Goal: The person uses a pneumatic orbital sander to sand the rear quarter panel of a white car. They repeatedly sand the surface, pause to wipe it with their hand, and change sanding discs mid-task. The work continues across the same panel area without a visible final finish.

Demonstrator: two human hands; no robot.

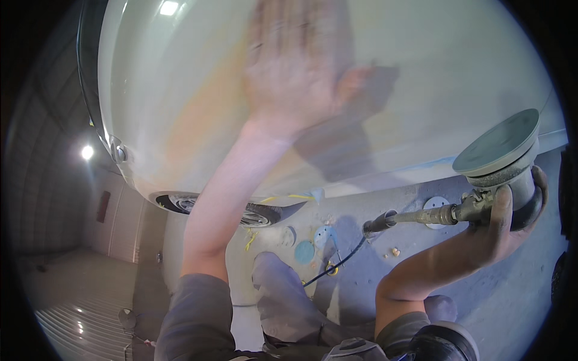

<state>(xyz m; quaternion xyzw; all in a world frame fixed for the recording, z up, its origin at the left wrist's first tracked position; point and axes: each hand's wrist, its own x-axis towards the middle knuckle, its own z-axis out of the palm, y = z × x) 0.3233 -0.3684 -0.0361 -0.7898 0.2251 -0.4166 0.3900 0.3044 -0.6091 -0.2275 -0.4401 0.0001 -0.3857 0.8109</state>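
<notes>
Car panel (451, 60): sweep your flat, outstretched left hand (292, 78) evenly, right hand (500, 231) clasping the sander (503, 168) near the lower edge.

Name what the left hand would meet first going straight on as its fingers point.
The left hand would probably just follow the pale car panel behind it; contact is unclear through the blur. It reaches the picture's upper edge, so anything beyond is out of view.

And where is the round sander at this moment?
In the head view, the sander is at the far right, held in the right hand, near the pale car panel's lower edge.
</notes>
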